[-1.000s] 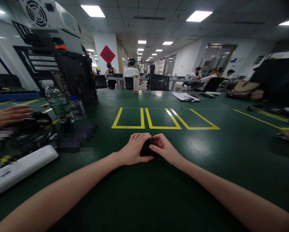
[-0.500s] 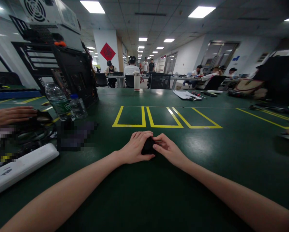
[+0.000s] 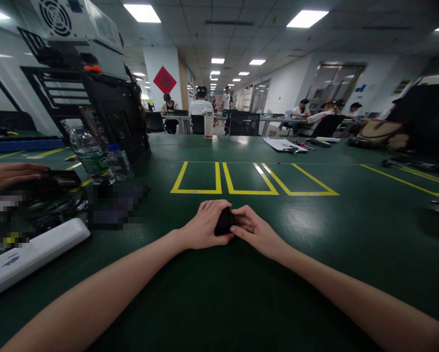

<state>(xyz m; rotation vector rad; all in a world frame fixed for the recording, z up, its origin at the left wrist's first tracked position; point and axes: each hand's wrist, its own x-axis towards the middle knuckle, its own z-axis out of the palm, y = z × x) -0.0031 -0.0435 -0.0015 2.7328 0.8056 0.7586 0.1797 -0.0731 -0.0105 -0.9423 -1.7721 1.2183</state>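
Note:
A small dark, rounded object [image 3: 224, 222] sits between my two hands on the green tabletop [image 3: 226, 293]; its exact kind does not show. My left hand [image 3: 206, 225] is wrapped around its left side, with the thumb along the near edge and the fingers over the top. From the right, my right hand [image 3: 254, 229] pinches the object's right side with thumb and fingertips. Much of the object is covered by my fingers. Just beyond my hands, yellow tape outlines [image 3: 199, 191] mark the table.
On the left stand a computer case [image 3: 116, 112], a water bottle [image 3: 89, 151], a smaller blue-capped bottle [image 3: 119, 164] and a white power strip [image 3: 39, 256]. Another person's hand [image 3: 11, 176] rests over cables there. A cup [image 3: 208, 125] and a clipboard [image 3: 280, 144] are farther back.
My right hand's fingertips have shifted slightly on the object's right side, showing a little more of it. My left hand keeps its hold. The other person's hand has moved slightly left.

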